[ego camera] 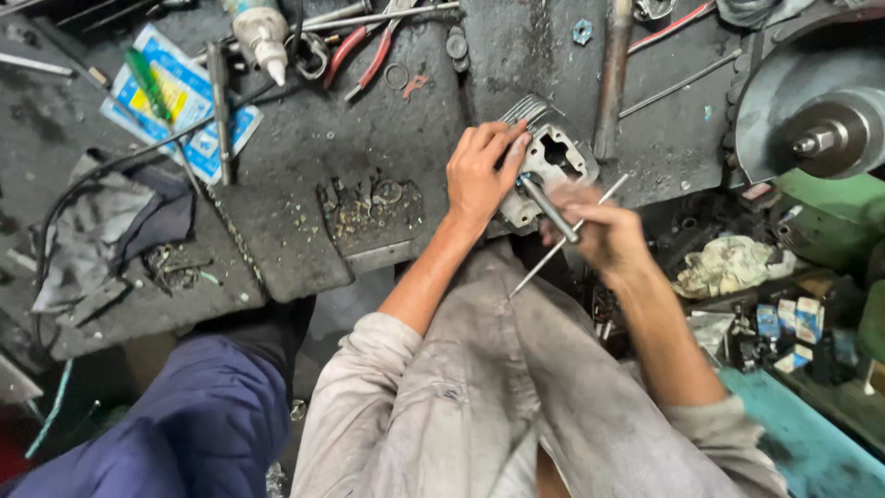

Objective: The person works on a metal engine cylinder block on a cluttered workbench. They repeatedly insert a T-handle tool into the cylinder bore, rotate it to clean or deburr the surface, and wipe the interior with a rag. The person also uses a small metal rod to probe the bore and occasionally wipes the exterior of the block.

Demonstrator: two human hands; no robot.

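1. Nearest the camera, grey grimy trousers (479,406) fill the lower middle of the frame, with a dark blue cloth-covered leg (184,433) at lower left.
2. Left hand (479,171), at centre, is closed over the finned grey metal engine cylinder block (553,157), fingers wrapped across its top edge.
3. Right hand (604,231), just right of centre, is closed around a thin steel rod tool (546,207) and a slimmer metal spike (562,242); it is blurred, so the rod's tip seems to touch the block.
4. That block rests on the dark oily workbench (304,166) (strewn with scraps).
5. Red-handled pliers (369,51) lie at upper centre, near a white glue tube (261,32).
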